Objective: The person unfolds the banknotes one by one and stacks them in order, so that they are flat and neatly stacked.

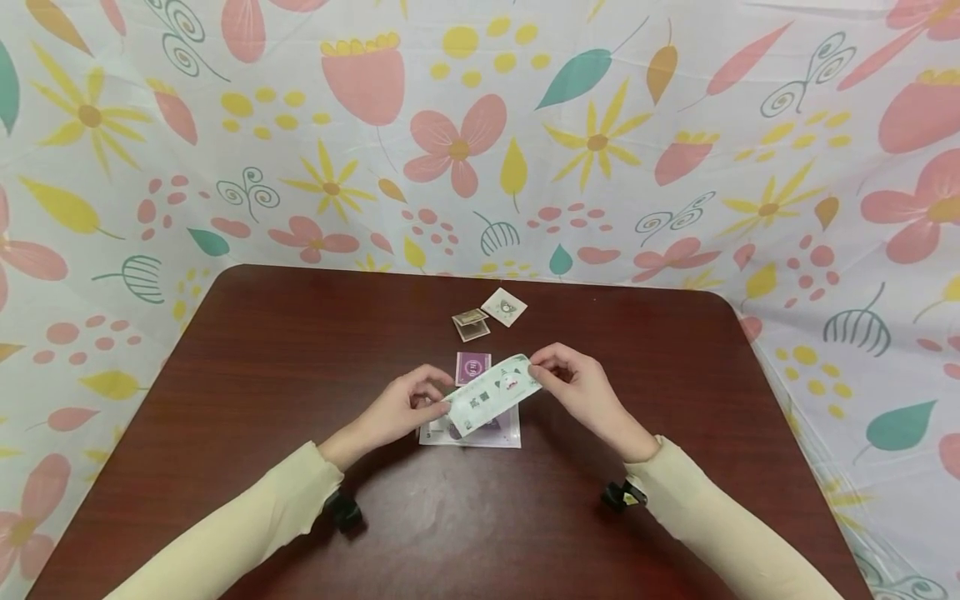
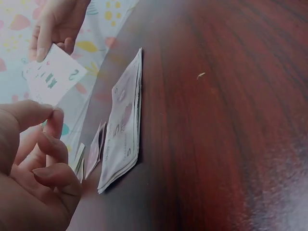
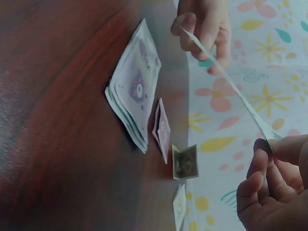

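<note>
A pale green play banknote (image 1: pixel 491 396) with small printed figures is stretched out above the table between both hands. My left hand (image 1: pixel 401 410) pinches its left end between thumb and forefinger, the other fingers loosely bent. At the opposite end, my right hand (image 1: pixel 585 392) pinches the corner with thumb and fingertips. Below the note lies a stack of flat purple play banknotes (image 2: pixel 126 115), partly covered by it in the head view. In the right wrist view the green note appears nearly edge-on, and the purple stack (image 3: pixel 137 86) shows several layers.
Just beyond the stack lies a folded purple note (image 1: pixel 472 368). Farther back are a folded brown note (image 1: pixel 471 325), standing partly open, and a folded whitish note (image 1: pixel 505 307). The dark wooden table (image 1: pixel 300 333) meets a flower-patterned cloth (image 1: pixel 465 100) behind.
</note>
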Action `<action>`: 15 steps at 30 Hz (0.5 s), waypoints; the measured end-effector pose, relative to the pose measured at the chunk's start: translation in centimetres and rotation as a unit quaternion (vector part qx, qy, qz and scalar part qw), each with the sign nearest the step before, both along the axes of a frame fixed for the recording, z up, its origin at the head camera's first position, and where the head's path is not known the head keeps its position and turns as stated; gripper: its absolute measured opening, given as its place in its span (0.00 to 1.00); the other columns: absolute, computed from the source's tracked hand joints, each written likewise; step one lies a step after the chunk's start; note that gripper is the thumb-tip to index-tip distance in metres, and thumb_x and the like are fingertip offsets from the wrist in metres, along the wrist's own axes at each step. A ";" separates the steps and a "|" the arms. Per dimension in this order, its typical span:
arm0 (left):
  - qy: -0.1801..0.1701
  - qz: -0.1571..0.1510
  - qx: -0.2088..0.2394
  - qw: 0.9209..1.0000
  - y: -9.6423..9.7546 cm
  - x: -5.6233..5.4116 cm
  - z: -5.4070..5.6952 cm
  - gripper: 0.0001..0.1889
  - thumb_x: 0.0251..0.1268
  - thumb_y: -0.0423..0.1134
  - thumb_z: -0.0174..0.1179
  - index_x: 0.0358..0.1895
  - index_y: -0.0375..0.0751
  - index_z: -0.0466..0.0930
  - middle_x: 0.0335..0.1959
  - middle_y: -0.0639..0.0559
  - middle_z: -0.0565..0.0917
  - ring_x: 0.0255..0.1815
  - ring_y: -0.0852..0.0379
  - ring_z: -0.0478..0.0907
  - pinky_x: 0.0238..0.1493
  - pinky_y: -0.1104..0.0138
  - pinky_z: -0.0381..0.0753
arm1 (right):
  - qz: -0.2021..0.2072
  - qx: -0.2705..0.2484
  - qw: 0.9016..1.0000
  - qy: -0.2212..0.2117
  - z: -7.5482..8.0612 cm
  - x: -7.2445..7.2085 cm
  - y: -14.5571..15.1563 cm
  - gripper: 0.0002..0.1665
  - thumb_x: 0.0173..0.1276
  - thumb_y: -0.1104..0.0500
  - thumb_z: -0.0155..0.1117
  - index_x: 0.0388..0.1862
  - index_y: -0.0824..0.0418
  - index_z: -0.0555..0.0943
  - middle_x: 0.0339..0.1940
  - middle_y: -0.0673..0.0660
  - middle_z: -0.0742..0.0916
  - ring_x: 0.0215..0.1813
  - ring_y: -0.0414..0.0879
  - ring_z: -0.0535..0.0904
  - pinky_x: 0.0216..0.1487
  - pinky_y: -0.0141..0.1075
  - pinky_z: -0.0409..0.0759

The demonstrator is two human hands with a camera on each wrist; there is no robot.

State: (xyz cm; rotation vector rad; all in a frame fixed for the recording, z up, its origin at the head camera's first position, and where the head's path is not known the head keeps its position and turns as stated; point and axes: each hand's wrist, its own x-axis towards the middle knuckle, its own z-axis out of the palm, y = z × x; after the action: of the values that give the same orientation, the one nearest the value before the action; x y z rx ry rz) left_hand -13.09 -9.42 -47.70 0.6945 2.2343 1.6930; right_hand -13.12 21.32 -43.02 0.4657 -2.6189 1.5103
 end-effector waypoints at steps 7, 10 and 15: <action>-0.014 0.056 0.017 0.998 0.1 0.4 -0.1 0.22 0.70 0.26 0.64 0.62 0.30 0.65 0.40 0.36 0.88 0.23 0.56 0.75 0.26 0.72 0.68 | -0.022 -0.029 0.999 -0.024 -0.7 0.5 -0.1 0.03 0.72 0.66 0.69 0.43 0.63 0.84 0.29 0.57 0.89 0.26 0.40 0.78 0.29 0.29 0.74; -0.026 0.080 0.006 0.996 0.3 0.5 -0.2 0.26 0.71 0.29 0.65 0.66 0.31 0.64 0.45 0.36 0.88 0.21 0.59 0.73 0.25 0.72 0.70 | -0.017 -0.047 0.998 -0.033 -0.8 0.7 -0.2 0.03 0.72 0.67 0.69 0.43 0.65 0.84 0.30 0.60 0.89 0.27 0.40 0.79 0.30 0.29 0.75; -0.060 0.053 0.026 0.996 0.9 0.5 -0.3 0.29 0.74 0.30 0.61 0.73 0.28 0.61 0.53 0.28 0.85 0.20 0.57 0.77 0.24 0.69 0.76 | -0.006 -0.071 0.997 -0.034 -0.4 0.8 -0.6 0.04 0.72 0.68 0.68 0.43 0.67 0.83 0.31 0.61 0.89 0.27 0.41 0.80 0.31 0.29 0.78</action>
State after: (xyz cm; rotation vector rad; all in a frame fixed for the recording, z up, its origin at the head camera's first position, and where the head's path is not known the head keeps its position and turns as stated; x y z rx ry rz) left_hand -12.55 -8.49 -48.02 0.4789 2.1851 1.7978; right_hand -12.35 20.76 -43.43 0.3926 -2.5344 1.7234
